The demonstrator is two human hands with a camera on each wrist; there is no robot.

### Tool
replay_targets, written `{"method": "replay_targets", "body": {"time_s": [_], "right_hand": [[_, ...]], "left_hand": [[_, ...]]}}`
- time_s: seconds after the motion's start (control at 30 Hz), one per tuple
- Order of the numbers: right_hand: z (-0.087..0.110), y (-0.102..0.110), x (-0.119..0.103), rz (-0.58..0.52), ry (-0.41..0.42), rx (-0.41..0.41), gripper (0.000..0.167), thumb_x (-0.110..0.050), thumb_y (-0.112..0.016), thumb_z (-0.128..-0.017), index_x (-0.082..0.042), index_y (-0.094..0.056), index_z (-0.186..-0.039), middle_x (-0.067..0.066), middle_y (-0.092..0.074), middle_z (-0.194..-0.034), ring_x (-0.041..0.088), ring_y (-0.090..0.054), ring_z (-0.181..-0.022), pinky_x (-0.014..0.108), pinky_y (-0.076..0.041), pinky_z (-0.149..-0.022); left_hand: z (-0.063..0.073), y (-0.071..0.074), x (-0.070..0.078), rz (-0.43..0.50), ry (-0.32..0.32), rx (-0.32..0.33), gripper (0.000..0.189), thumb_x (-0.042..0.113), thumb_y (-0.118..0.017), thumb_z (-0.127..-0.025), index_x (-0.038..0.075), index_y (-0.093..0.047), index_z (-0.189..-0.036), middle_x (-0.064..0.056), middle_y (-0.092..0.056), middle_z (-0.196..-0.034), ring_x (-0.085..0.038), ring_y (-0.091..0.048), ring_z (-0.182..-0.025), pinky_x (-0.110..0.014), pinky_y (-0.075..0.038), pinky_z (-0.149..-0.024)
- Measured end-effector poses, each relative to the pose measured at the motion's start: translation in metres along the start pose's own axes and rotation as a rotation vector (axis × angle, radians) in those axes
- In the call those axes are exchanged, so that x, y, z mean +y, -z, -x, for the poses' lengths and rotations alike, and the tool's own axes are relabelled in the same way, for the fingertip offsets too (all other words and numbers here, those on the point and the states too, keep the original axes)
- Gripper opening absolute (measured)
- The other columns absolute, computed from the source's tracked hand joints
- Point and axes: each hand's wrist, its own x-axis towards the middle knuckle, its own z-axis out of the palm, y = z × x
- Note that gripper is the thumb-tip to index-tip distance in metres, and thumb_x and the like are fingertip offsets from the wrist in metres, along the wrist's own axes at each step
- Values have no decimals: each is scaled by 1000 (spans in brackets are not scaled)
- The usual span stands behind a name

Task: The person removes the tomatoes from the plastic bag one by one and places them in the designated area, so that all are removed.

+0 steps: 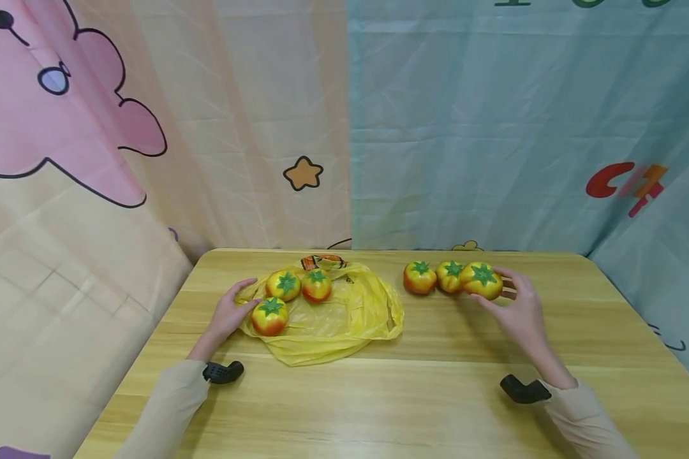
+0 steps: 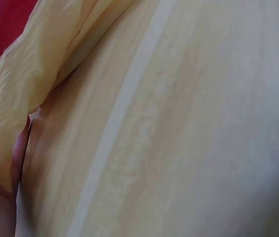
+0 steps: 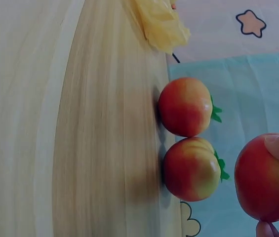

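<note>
My right hand (image 1: 519, 309) holds a red-and-yellow tomato (image 1: 482, 281) with a green leafy top, raised off the table, thumb on one side and fingers on the other, as the right wrist view also shows. Just left of it, two similar tomatoes (image 1: 420, 278) (image 3: 191, 169) stand side by side on the table. At the left, a thin yellow plastic bag (image 1: 344, 319) lies spread out with three tomatoes (image 1: 270, 317) on it. My left hand (image 1: 228, 315) grips the bag's left edge, thumb close to the nearest tomato. In the left wrist view, crumpled plastic (image 2: 30, 69) covers part of that hand.
The wooden table (image 1: 390, 408) ends at a back edge against hanging curtains (image 1: 465, 127) with cartoon prints. Each forearm wears a black wrist device (image 1: 525, 389) over a beige sleeve. An orange-and-black printed part of the bag (image 1: 324, 262) lies near the back edge.
</note>
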Motion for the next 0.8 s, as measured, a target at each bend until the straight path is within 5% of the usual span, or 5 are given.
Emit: {"method": "replay_targets", "body": {"time_s": [0.27, 0.8], "right_hand": [[-4, 1, 12, -6, -21, 10, 61, -8, -84, -71, 3, -57, -124, 21, -56, -120, -12, -46, -93, -2, -43, -73], [-9, 0, 36, -16, -196, -14, 63, -19, -81, -77, 1, -53, -130, 20, -53, -127, -11, -45, -89, -3, -40, -71]], "left_hand": [[0, 0, -1, -2, -1, 1, 51, 12, -63, -92, 2, -45, -139, -21, -41, -148, -39, -27, -142, -56, -19, -117], [-1, 1, -1, -7, 20, -3, 52, 14, -64, -92, 4, -45, -139, -20, -39, -149, -39, -26, -143, -56, -18, -117]]}}
